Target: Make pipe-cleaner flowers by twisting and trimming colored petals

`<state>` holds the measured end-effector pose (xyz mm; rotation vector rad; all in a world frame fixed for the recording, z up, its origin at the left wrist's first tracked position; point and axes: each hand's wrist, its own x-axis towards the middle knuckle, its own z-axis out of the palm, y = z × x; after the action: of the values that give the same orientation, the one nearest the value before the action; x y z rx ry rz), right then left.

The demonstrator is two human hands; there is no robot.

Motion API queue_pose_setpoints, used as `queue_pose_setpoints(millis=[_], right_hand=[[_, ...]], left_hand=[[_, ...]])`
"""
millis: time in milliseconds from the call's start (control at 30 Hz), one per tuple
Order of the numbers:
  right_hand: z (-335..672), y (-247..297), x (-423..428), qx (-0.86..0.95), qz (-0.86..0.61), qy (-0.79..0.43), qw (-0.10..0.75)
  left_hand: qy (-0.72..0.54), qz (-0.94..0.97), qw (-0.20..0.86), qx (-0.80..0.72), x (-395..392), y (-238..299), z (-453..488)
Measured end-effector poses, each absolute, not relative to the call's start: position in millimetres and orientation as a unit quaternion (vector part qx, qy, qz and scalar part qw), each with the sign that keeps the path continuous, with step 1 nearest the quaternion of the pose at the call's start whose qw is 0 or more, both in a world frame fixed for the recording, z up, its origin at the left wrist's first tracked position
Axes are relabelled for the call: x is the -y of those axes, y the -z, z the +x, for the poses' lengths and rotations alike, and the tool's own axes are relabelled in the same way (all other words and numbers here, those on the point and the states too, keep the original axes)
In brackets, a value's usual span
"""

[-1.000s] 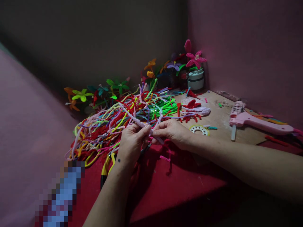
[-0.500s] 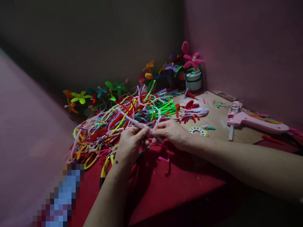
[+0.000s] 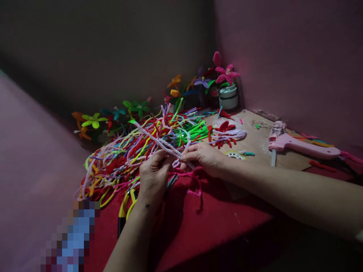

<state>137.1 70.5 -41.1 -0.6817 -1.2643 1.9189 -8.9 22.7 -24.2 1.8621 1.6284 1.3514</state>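
The right hand (image 3: 202, 156) is pinching a pale lilac pipe cleaner (image 3: 153, 136) between thumb and fingers, above the near edge of the heap of coloured pipe cleaners (image 3: 113, 155). One long end is pointing out over that heap, and a small bend is showing between the hands. The left hand (image 3: 153, 173) is curling its fingers just beside that bend; I am unable to tell whether they are gripping it. The hands seem to be shaping the strand, so good work is probably depending on the right pinch holding firm close to the bend while the left fingers are pressing it in small, even turns. Pulling hard would be risking a kinked wire or flattened fuzz. The long end is lying across similar strands, so keeping it lifted is helping avoid snags, and the yellow-handled pliers (image 3: 123, 206) are lying near the left wrist
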Motion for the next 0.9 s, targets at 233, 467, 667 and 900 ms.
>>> queue_pose_setpoints(millis=[233, 467, 667, 900], right_hand=[[138, 39, -74, 0.476, -0.254, -0.773, 0.332], [140, 37, -74, 0.519, -0.256, -0.750, 0.320], [142, 36, -77, 0.619, -0.248, -0.680, 0.307], [142, 39, -62, 0.840, -0.272, -0.228, 0.411]], left_hand=[[-0.439, 0.756, -0.092, -0.477, -26, 27, -19], [-0.284, 0.799, -0.258, -0.464, -19, 15, -21], [-0.162, 0.862, -0.246, -0.413, -14, 2, -15], [-0.334, 0.693, 0.172, -0.615, -10, 11, -4]])
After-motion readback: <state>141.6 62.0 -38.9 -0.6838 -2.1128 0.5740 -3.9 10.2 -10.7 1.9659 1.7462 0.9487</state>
